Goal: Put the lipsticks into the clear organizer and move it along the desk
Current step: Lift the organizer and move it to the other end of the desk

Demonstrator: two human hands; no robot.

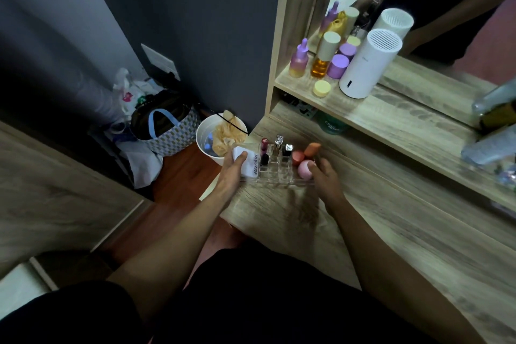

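Observation:
The clear organizer [279,176] stands at the left end of the wooden desk [391,232]. Lipsticks stand upright in its slots: a dark red one [264,148], a silver one [278,144] and a black one [287,151]. Pink [303,169] and orange [312,149] sponges sit in its right part. My left hand [233,169] grips the organizer's left end, against a white tube [250,163] there. My right hand [325,176] holds the organizer's right end, fingers by the pink sponge.
A shelf above the desk carries purple and amber bottles [321,61], a yellow jar [322,88] and a white cylinder [364,64] before a mirror. Clear bottles [491,145] lie at the right. On the floor left of the desk stand a white bin [205,145] and a patterned basket [173,134].

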